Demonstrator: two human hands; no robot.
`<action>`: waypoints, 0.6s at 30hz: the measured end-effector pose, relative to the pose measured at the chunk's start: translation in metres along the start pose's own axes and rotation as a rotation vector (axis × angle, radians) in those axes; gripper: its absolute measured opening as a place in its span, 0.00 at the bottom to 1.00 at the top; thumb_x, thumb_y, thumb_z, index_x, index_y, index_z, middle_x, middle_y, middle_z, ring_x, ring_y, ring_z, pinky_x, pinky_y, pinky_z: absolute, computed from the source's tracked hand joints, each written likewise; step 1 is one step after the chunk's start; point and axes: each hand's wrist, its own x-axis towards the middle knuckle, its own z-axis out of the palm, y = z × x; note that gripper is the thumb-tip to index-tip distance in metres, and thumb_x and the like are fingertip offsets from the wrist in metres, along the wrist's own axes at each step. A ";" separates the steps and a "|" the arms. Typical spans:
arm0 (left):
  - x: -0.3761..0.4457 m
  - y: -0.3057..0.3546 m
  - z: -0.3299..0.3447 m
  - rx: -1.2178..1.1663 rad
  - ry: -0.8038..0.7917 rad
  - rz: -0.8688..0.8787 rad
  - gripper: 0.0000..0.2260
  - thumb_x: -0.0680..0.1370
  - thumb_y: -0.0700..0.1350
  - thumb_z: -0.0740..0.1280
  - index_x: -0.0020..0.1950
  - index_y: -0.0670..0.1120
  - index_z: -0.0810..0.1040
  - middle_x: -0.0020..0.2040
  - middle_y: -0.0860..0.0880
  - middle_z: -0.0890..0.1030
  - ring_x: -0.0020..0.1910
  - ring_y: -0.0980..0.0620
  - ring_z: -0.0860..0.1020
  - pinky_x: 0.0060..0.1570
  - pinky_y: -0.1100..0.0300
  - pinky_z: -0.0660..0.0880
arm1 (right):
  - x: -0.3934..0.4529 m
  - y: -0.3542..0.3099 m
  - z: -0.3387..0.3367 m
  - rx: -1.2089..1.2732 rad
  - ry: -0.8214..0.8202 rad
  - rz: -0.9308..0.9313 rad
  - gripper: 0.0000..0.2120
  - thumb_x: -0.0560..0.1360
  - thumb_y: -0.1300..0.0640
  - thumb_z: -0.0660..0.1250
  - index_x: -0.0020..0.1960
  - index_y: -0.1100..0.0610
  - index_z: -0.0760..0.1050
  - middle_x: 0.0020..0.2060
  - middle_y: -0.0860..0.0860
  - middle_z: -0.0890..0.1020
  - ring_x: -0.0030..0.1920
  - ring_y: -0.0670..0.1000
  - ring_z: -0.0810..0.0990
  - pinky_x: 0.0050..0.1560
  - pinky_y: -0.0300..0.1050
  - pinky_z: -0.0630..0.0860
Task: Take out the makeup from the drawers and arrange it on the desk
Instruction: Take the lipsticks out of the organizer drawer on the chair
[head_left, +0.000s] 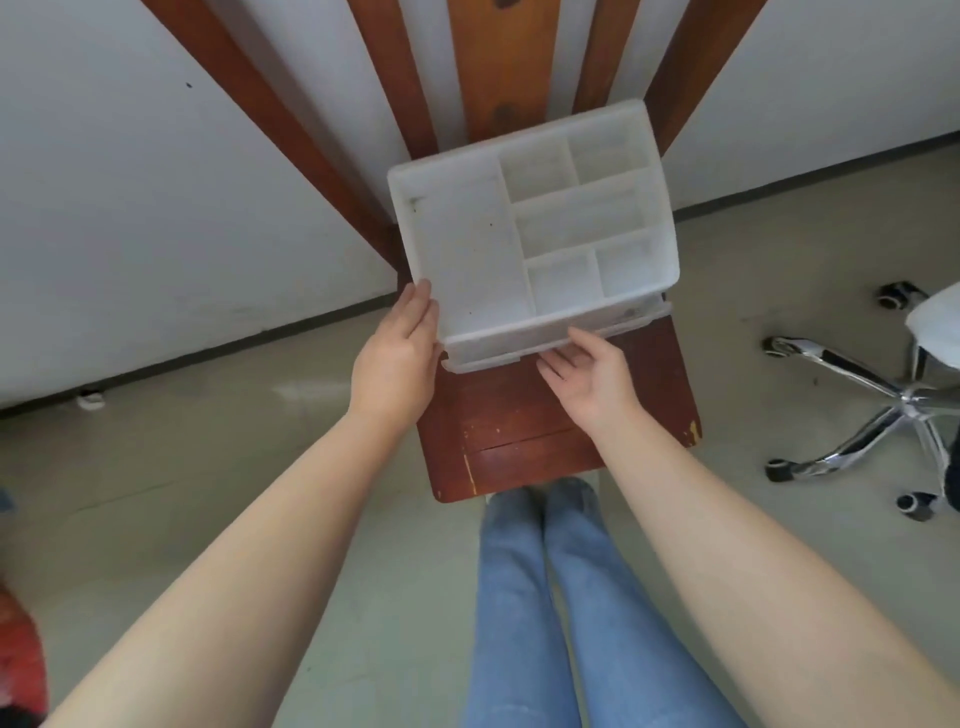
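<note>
Left hand (397, 358) flat against organizer (535, 228) side; right hand (587, 376) under drawer (519, 349).

We see the organiser (530, 228) standing on the chair seat (545, 426), toward its back, with the chair's slats (498, 67) rising behind it. Its top tray holds one large compartment on the left and five smaller ones on the right. Our left hand (397, 358) lies against its left near corner; our right hand (587, 379) sits under the drawer front (550, 340). An office-chair base (883, 410) stands on the floor to the right.
</note>
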 end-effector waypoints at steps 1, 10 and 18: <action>0.000 0.002 -0.001 -0.013 -0.007 -0.015 0.17 0.63 0.27 0.72 0.51 0.26 0.76 0.54 0.28 0.77 0.51 0.27 0.76 0.43 0.37 0.74 | -0.004 0.004 -0.009 -0.022 0.027 0.014 0.09 0.76 0.63 0.60 0.38 0.56 0.70 0.32 0.52 0.77 0.41 0.51 0.76 0.57 0.48 0.69; -0.024 0.015 0.013 -0.204 -0.136 -0.333 0.31 0.74 0.38 0.65 0.74 0.41 0.54 0.75 0.41 0.56 0.72 0.43 0.60 0.63 0.50 0.67 | -0.034 0.032 -0.062 -0.134 0.160 0.177 0.06 0.77 0.63 0.58 0.41 0.58 0.70 0.42 0.55 0.76 0.42 0.54 0.76 0.56 0.51 0.69; -0.066 0.050 0.056 -0.505 -0.274 -0.880 0.09 0.77 0.39 0.60 0.53 0.36 0.74 0.50 0.37 0.79 0.51 0.39 0.76 0.46 0.56 0.69 | -0.055 0.008 -0.061 -0.827 -0.021 0.302 0.05 0.78 0.57 0.59 0.47 0.58 0.70 0.39 0.54 0.79 0.38 0.51 0.80 0.41 0.44 0.77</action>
